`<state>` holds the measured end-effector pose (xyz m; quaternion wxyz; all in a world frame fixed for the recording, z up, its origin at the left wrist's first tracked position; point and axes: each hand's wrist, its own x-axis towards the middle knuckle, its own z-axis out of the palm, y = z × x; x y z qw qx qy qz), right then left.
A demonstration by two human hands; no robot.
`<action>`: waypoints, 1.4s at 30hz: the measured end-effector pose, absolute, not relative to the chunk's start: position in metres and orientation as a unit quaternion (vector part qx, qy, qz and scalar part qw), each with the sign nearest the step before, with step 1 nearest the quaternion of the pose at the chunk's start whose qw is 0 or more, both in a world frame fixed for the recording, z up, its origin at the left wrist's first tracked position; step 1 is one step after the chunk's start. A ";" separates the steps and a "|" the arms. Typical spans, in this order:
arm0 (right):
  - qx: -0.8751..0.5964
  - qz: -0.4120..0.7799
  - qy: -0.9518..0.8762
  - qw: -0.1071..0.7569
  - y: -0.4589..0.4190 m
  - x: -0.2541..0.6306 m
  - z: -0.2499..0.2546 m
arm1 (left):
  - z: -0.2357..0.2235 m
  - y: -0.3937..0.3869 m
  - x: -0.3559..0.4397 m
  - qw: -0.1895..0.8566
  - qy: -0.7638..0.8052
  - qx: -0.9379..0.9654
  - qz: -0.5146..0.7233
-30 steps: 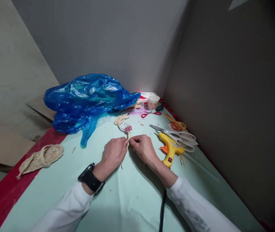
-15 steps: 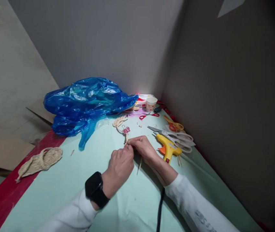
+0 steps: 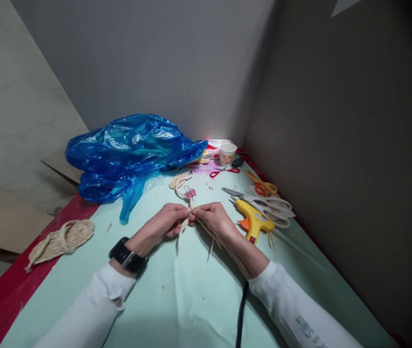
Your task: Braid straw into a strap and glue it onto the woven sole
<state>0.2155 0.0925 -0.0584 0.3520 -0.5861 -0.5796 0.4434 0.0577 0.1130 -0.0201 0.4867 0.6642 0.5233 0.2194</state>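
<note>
Both hands meet over the pale green table cover [image 3: 177, 290]. My left hand [image 3: 165, 223] is closed, pinching pale straw strands [image 3: 184, 226] that hang down from its fingers. My right hand [image 3: 213, 218] is closed too, pinching other strands of the same straw braid, which trail below its palm. The braid runs away from my fingers to a small pink binder clip [image 3: 190, 193] and a woven straw piece [image 3: 178, 180] beyond it. A black watch sits on my left wrist.
A crumpled blue plastic bag [image 3: 129, 150] lies at the back left. A yellow glue gun [image 3: 253, 221], white scissors [image 3: 267, 202], orange scissors [image 3: 263, 185], red scissors [image 3: 223, 171] and a paper cup [image 3: 226, 153] sit at right. A woven straw sandal [image 3: 61, 239] lies at left.
My left hand pulled back toward me, then returned to the braid with its palm turned upward. The right hand stayed pinching the straw. More loose strands now hang below both hands.
</note>
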 end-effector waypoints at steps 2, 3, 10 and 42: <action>-0.596 0.420 -0.596 0.337 0.092 0.216 -0.057 | -0.029 0.115 0.064 0.505 0.516 0.670 0.173; -0.602 0.406 -0.605 0.327 0.092 0.217 -0.055 | -0.032 0.116 0.067 0.500 0.517 0.677 0.154; -0.648 0.279 -0.661 0.256 0.081 0.213 -0.032 | -0.030 0.115 0.069 0.389 0.542 0.733 0.133; -0.665 0.034 -0.733 0.136 0.058 0.196 -0.024 | -0.032 0.103 0.081 0.346 0.611 0.681 0.209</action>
